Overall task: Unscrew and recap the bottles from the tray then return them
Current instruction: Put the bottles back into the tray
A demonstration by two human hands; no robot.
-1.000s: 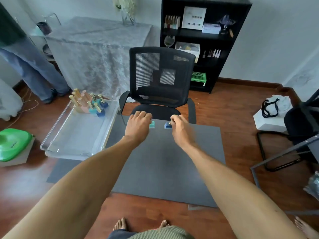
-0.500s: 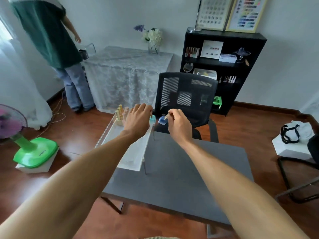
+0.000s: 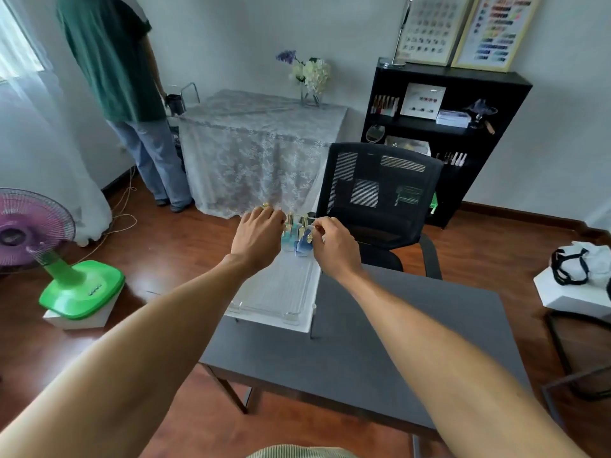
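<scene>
A clear tray (image 3: pixel 281 304) lies on the left part of the grey table (image 3: pixel 380 342). At its far end stand small bottles with gold caps. My left hand (image 3: pixel 256 238) curls around a teal bottle (image 3: pixel 286 240) at the tray's far end. Just to its right, my right hand (image 3: pixel 334 247) pinches the gold cap of a blue bottle (image 3: pixel 302 246). Both bottles are upright and low over the tray, side by side. My left hand hides more bottles; one gold cap (image 3: pixel 265 205) peeks out above its knuckles.
A black mesh office chair (image 3: pixel 380 196) stands right behind the table's far edge. A green-based fan (image 3: pixel 79 285) is on the floor to the left. A person (image 3: pixel 132 94) stands by a cloth-covered table (image 3: pixel 258 137). A black shelf (image 3: pixel 443 127) is at the back, and a white box with a bag (image 3: pixel 575 279) at the right.
Both hands have moved left from the table's far edge to the tray's far end, carrying the teal and blue bottles. The view has tilted upward.
</scene>
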